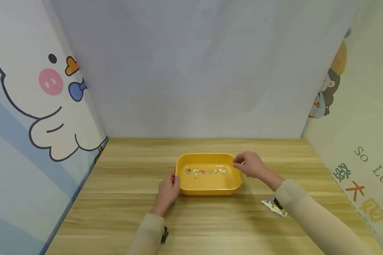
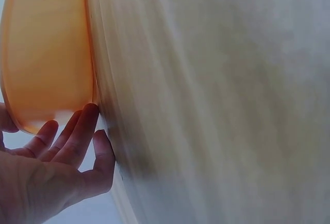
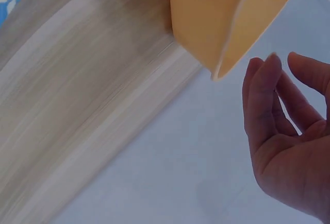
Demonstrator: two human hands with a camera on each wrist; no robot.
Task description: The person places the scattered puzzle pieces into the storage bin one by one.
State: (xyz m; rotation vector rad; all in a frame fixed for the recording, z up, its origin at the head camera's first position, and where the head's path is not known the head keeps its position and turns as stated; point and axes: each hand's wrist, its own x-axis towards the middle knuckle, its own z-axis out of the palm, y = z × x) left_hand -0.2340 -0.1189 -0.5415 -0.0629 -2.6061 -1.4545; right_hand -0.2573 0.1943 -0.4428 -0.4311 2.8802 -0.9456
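In the head view a yellow tray (image 1: 210,184) stands on the table. Several small coloured cut-out pieces (image 1: 203,171) lie in a row across its floor. My left hand (image 1: 168,189) is at the tray's left end. The left wrist view shows the fingers (image 2: 77,136) against the tray's outer wall, with the little finger low by the tabletop. My right hand (image 1: 250,165) hovers by the tray's right rim, fingers bent toward the thumb. In the right wrist view a small gap parts its fingertips (image 3: 272,64) from the thumb, and nothing shows between them.
A blue and pale yellow printed piece (image 1: 272,208) lies on the wooden table (image 1: 127,205), partly hidden by my right wrist. A plain pale curtain (image 1: 185,71) hangs behind. Cartoon-printed sheets flank the table on the left (image 1: 16,159) and right (image 1: 354,124).
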